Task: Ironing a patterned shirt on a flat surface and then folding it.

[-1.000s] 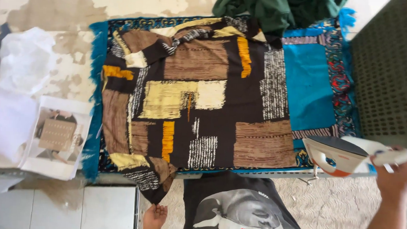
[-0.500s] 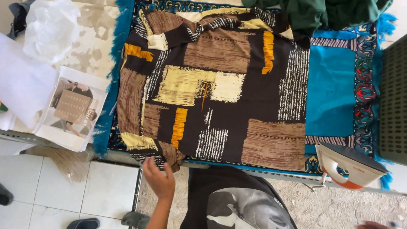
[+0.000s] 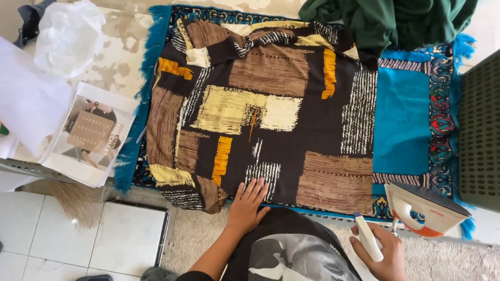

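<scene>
While right hand (image 3: pixel 389 259) grips a bottle (image 3: pixel 368 238), left hand (image 3: pixel 247 206) (earlier lower) presses shirt (image 3: pixel 274 113).

Patterned shirt (image 3: pixel 274 119): dark brown with yellow, tan and orange blocks, white hatching. Mat (image 3: pixel 411 117): turquoise, ornate multicoloured border, blue fringe. Garment (image 3: pixel 393 17), top of frame: dark green. Iron (image 3: pixel 426 209): white and orange. Crate (image 3: pixel 493 125): grey-green, perforated.

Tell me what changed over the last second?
The left hand moved up onto the patterned shirt's near hem. The right hand let go of the iron, now standing on the blue mat, and holds a white bottle. Shirt unmoved.
</scene>
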